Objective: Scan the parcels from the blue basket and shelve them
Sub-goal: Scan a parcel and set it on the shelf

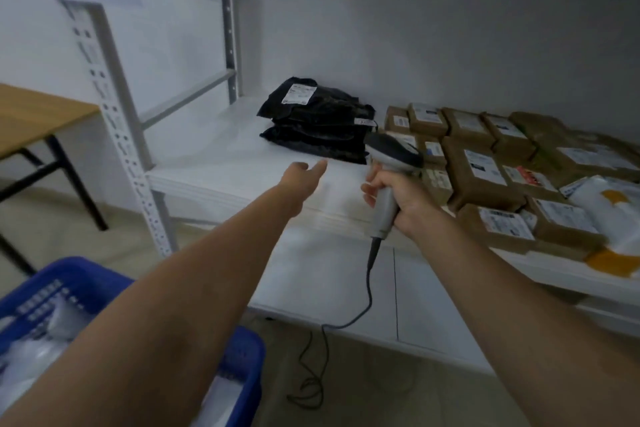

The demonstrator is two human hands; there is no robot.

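My left hand reaches out over the white shelf, empty, fingers extended toward a stack of black parcels with white labels. My right hand grips the handle of a grey corded barcode scanner, whose head points toward the black stack. The blue basket sits at the lower left under my left forearm, with clear plastic-wrapped parcels inside. Several brown cardboard parcels lie in rows on the shelf's right part.
White and yellow mailer bags lie at the shelf's right end. A perforated metal upright stands at the shelf's left corner. A wooden table is at far left. The scanner cable trails on the floor.
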